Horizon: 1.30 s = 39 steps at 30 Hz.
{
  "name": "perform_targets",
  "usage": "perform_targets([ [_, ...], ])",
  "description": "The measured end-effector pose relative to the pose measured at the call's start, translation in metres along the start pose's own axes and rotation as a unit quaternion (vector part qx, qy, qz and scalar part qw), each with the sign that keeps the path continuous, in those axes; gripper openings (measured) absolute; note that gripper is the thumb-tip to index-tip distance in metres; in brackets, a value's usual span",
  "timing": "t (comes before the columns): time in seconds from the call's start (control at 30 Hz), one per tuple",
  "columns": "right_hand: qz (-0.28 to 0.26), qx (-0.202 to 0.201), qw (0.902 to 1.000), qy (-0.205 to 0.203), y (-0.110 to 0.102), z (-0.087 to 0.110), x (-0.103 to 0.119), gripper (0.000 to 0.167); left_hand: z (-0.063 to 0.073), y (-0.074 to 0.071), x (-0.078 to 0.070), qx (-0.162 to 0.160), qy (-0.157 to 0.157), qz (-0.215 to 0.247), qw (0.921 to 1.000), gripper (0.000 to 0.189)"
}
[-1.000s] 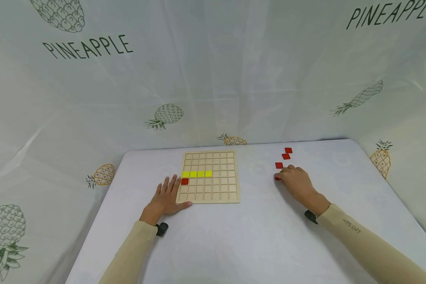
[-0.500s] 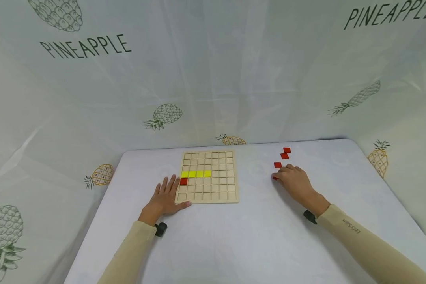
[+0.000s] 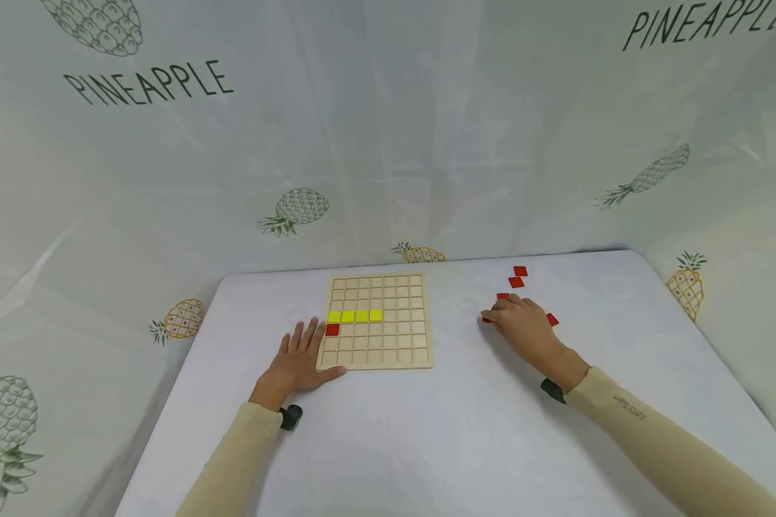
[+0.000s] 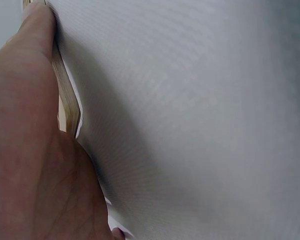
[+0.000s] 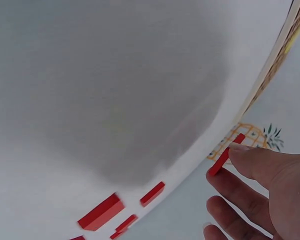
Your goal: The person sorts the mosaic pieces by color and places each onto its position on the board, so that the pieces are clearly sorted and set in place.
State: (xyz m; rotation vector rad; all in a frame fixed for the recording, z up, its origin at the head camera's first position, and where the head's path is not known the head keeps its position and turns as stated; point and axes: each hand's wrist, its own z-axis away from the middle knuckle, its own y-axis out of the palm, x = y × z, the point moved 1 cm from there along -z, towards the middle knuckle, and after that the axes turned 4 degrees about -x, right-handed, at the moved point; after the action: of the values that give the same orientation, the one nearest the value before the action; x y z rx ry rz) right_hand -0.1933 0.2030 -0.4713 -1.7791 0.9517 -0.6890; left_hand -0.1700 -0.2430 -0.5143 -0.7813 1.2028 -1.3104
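Right hand (image 3: 522,323) pinches red tile (image 5: 224,159); light, level grip advisable. Left hand (image 3: 299,365), fingers spread, should steady gridded board (image 3: 390,329).

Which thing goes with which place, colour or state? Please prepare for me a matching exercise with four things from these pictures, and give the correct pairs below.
Column one
1. Left hand
2. Yellow tiles
3. Right hand
4. Board

Column two
A. pinches a red tile
B. pale wood colour, divided by grid lines
C. rests at the left side of the board
D. four side by side in one row of the grid

Right pairs: 1-C, 2-D, 3-A, 4-B
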Motion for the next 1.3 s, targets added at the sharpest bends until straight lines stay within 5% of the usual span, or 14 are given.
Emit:
perform_targets([
  [1.3,-0.007,-0.035,0.9956,-0.087,0.019,-0.071,0.089,0.022,-0.004,-0.002,0.0,0.011,-0.005,-0.01,0.9999,0.115],
])
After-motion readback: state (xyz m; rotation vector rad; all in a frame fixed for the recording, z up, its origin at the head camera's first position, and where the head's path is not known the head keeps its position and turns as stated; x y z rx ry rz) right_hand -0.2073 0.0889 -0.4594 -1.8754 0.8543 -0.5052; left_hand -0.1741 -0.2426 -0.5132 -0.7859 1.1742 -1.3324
